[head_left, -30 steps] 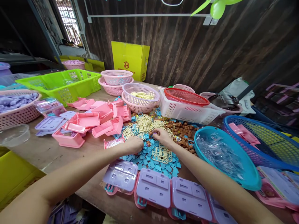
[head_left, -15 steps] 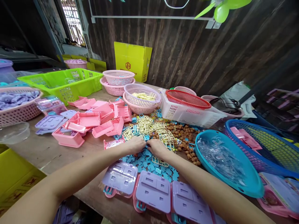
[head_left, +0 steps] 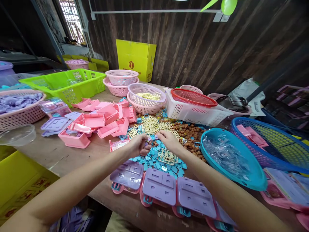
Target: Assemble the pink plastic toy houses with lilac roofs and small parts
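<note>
My left hand (head_left: 139,144) and my right hand (head_left: 167,139) are raised a little above a heap of small blue plastic pieces (head_left: 154,159), fingertips nearly meeting. Both are pinched shut on a tiny part that I cannot make out. Yellow plastic sprue frames (head_left: 151,126) lie just beyond the hands, and one more frame (head_left: 167,157) lies under my right wrist. A row of lilac-lidded pink cases (head_left: 159,186) lines the table's near edge. Small brown figures (head_left: 190,137) are scattered to the right.
Open pink case halves (head_left: 95,124) are piled at the left. Pink baskets (head_left: 146,100), a white crate with a red basket (head_left: 193,109), a teal tray of clear parts (head_left: 231,159), a blue basket (head_left: 272,145) and a green crate (head_left: 64,85) ring the work area. A yellow box (head_left: 135,59) stands at the wall.
Both hands have lifted off the blue pieces and come together, pinching a small part between them. The camera has shifted slightly.
</note>
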`<state>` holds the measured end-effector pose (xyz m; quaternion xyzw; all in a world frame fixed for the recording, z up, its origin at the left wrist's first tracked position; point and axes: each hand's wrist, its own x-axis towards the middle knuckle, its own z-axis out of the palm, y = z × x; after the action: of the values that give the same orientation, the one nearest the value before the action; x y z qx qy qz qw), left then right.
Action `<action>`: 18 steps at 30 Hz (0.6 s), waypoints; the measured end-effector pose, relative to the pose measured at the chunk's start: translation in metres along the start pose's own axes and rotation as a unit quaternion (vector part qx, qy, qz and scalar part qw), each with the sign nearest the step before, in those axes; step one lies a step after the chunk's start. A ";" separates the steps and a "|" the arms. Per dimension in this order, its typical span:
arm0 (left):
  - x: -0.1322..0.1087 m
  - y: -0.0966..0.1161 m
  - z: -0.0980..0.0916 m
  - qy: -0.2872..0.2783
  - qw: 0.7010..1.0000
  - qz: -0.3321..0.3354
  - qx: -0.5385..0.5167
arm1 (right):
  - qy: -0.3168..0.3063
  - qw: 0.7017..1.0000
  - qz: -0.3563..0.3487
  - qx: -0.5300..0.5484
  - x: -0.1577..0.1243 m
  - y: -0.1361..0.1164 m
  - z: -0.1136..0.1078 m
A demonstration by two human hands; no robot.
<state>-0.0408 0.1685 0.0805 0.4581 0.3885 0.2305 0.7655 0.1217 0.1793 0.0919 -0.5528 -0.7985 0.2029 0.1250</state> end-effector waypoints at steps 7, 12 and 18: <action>-0.020 -0.008 0.076 -0.058 0.975 -0.027 -0.214 | 0.103 0.983 -0.058 0.142 -0.094 -0.036 -0.019; -0.030 -0.029 0.133 -0.053 0.943 -0.070 -0.321 | 0.169 0.961 0.046 0.214 -0.162 -0.021 -0.023; -0.045 -0.060 0.175 -0.113 0.939 -0.161 -0.281 | 0.359 0.833 0.235 0.350 -0.263 0.064 -0.014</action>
<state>0.0734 0.0163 0.0933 0.1790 0.2877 0.1502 0.9288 0.2749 -0.0439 0.0818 -0.6771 -0.4195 0.2789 0.5365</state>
